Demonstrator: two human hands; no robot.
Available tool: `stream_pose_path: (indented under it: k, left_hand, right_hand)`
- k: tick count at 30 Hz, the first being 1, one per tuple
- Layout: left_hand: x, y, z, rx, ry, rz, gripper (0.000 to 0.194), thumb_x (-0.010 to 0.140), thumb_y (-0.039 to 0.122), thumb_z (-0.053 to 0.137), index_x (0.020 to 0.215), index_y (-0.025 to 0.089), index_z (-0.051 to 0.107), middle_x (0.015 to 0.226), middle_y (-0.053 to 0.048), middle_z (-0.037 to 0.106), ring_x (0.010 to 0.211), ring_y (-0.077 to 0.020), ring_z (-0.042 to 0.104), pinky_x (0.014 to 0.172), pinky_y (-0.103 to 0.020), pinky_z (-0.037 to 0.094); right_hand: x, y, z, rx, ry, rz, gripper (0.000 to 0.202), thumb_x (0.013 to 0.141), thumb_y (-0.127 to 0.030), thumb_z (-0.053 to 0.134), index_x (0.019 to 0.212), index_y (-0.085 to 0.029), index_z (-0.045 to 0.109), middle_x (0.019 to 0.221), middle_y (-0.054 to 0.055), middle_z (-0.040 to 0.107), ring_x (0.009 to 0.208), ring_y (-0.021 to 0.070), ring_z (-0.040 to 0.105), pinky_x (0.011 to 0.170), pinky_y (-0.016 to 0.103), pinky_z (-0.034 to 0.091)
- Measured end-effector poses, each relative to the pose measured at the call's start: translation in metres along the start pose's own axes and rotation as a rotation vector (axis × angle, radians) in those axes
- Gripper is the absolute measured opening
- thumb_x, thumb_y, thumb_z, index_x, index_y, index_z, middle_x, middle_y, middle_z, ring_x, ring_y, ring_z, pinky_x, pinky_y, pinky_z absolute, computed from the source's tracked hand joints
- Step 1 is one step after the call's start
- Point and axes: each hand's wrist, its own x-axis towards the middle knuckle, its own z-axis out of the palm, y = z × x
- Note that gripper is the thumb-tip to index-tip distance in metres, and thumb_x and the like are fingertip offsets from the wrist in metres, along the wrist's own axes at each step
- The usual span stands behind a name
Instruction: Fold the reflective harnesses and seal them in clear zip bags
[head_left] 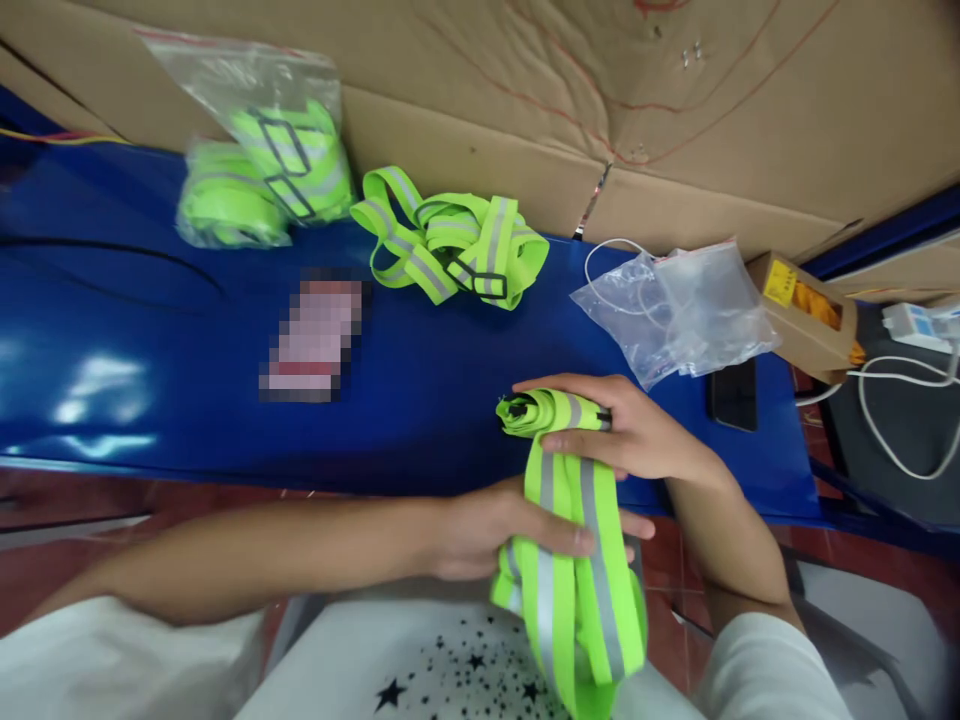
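A neon-yellow reflective strap (585, 560) with grey stripes hangs over the table's front edge, its upper end folded into a roll. Around that roll, at the edge, my right hand (626, 425) is closed, thumb on the near side and fingers behind. Lower down, my left hand (517, 525) grips the hanging lengths, thumb across the front and fingertips showing past the far side. A second reflective strap (480, 240) with a black buckle lies in loose loops farther back on the table.
Two clear bags of reflective straps (292, 165) stand at the back left of the blue table (187, 400). A blurred-out rectangle (315, 335) lies in front of them. Empty plastic bags (682, 305), a small cardboard box (806, 310) and a black phone (733, 395) are at the right. Cardboard (487, 110) lines the back.
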Motion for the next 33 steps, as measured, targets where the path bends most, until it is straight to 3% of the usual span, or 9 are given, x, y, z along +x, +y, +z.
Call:
stream_pose_path:
  k: [4, 7, 9, 14, 18, 21, 24, 27, 33]
  left_hand:
    - [-0.003, -0.020, -0.019, 0.200, 0.056, 0.118, 0.082, 0.078, 0.040, 0.088, 0.148, 0.020, 0.052, 0.146, -0.019, 0.063, 0.133, -0.0380, 0.063, 0.113, -0.059, 0.050]
    - [-0.013, -0.022, -0.030, 0.428, 0.321, 0.365, 0.066, 0.090, 0.051, 0.076, 0.145, 0.020, 0.057, 0.141, -0.016, 0.066, 0.133, -0.0342, 0.062, 0.116, -0.053, 0.048]
    - [-0.021, -0.017, -0.031, 0.565, 0.510, 0.463, 0.055, 0.098, 0.053, 0.064, 0.143, 0.022, 0.060, 0.141, -0.013, 0.067, 0.134, -0.0317, 0.060, 0.118, -0.049, 0.046]
    - [-0.034, -0.007, -0.025, 0.981, 0.724, 0.628, 0.044, 0.106, 0.042, 0.051, 0.149, 0.032, 0.055, 0.158, -0.007, 0.051, 0.148, -0.0272, 0.046, 0.125, -0.046, 0.038]
    - [-0.030, -0.012, -0.020, 1.386, 1.062, 0.790, 0.040, 0.098, 0.039, 0.065, 0.137, 0.030, 0.059, 0.144, -0.010, 0.053, 0.138, -0.0280, 0.051, 0.115, -0.049, 0.044]
    - [-0.020, -0.015, -0.017, 1.577, 1.195, 0.776, 0.051, 0.090, 0.047, 0.074, 0.133, 0.026, 0.056, 0.132, -0.012, 0.058, 0.127, -0.0311, 0.055, 0.106, -0.051, 0.047]
    - [-0.009, -0.013, -0.016, 1.626, 1.188, 0.779, 0.061, 0.086, 0.049, 0.076, 0.137, 0.024, 0.052, 0.133, -0.014, 0.060, 0.125, -0.0328, 0.058, 0.106, -0.051, 0.047]
    - [-0.003, -0.007, -0.015, 1.540, 1.115, 0.719, 0.063, 0.086, 0.035, 0.070, 0.144, 0.023, 0.049, 0.139, -0.014, 0.061, 0.129, -0.0344, 0.058, 0.110, -0.052, 0.047]
    - [-0.021, -0.004, -0.021, 0.993, 0.763, 0.406, 0.054, 0.087, 0.017, 0.057, 0.140, 0.025, 0.055, 0.120, -0.005, 0.073, 0.104, -0.0243, 0.069, 0.095, -0.039, 0.054]
  right_hand:
    - [-0.004, 0.002, -0.007, 0.018, 0.079, 0.049, 0.047, 0.089, -0.045, 0.078, 0.132, -0.027, 0.072, 0.112, 0.001, 0.079, 0.089, 0.0189, 0.074, 0.078, 0.029, 0.061]
    - [-0.005, 0.007, -0.023, 0.104, 0.265, 0.023, 0.043, 0.090, -0.044, 0.078, 0.129, -0.027, 0.074, 0.113, 0.001, 0.079, 0.094, 0.0208, 0.075, 0.082, 0.030, 0.062]
    - [-0.007, 0.013, -0.034, 0.180, 0.232, -0.034, 0.047, 0.088, -0.042, 0.080, 0.133, -0.029, 0.073, 0.122, 0.001, 0.078, 0.106, 0.0234, 0.075, 0.092, 0.032, 0.061]
    - [-0.007, 0.029, -0.047, 0.315, 0.161, -0.086, 0.065, 0.077, -0.052, 0.088, 0.136, -0.031, 0.071, 0.131, 0.004, 0.075, 0.120, 0.0299, 0.072, 0.105, 0.044, 0.059]
    - [-0.003, 0.034, -0.044, 0.231, 0.288, -0.066, 0.071, 0.070, -0.057, 0.091, 0.133, -0.031, 0.073, 0.134, 0.005, 0.073, 0.124, 0.0324, 0.070, 0.109, 0.047, 0.056]
    - [-0.002, 0.033, -0.039, 0.190, 0.290, -0.068, 0.071, 0.070, -0.057, 0.091, 0.134, -0.031, 0.073, 0.134, 0.004, 0.074, 0.124, 0.0329, 0.070, 0.109, 0.047, 0.056]
    - [-0.003, 0.030, -0.035, 0.203, 0.228, -0.078, 0.069, 0.073, -0.054, 0.090, 0.136, -0.033, 0.071, 0.133, 0.004, 0.074, 0.125, 0.0320, 0.070, 0.111, 0.046, 0.055]
    - [-0.005, 0.031, -0.036, 0.188, 0.236, -0.074, 0.068, 0.072, -0.055, 0.091, 0.134, -0.032, 0.073, 0.135, 0.004, 0.073, 0.126, 0.0328, 0.069, 0.113, 0.047, 0.053]
    - [-0.005, 0.033, -0.045, 0.155, 0.288, -0.122, 0.067, 0.072, -0.057, 0.090, 0.132, -0.032, 0.074, 0.136, 0.003, 0.072, 0.126, 0.0331, 0.069, 0.114, 0.047, 0.052]
